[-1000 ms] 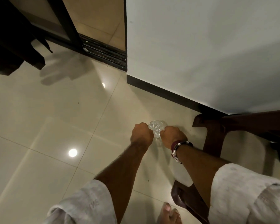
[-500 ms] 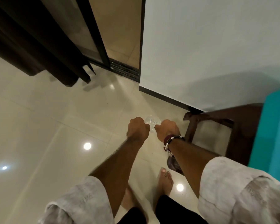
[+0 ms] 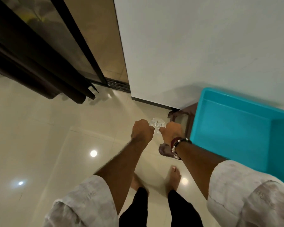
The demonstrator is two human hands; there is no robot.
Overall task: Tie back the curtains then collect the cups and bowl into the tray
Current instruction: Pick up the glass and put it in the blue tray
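Both hands' grip on clear glass cup point(image 3: 157, 126), turquoise tray point(image 3: 236, 133) beside

Glossy cream floor tiles point(image 3: 44, 136) throw back ceiling-light spots, a white wall point(image 3: 195, 46) runs down to a dark skirting board point(image 3: 150, 103), a dark-framed sliding glass door point(image 3: 69, 45) sits on its floor track, and a brown stool point(image 3: 180, 113) stands against the wall

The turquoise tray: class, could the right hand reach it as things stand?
Probably yes. The right hand is close beside the turquoise tray with nothing between, but it and the left hand hold a clear glass piece.
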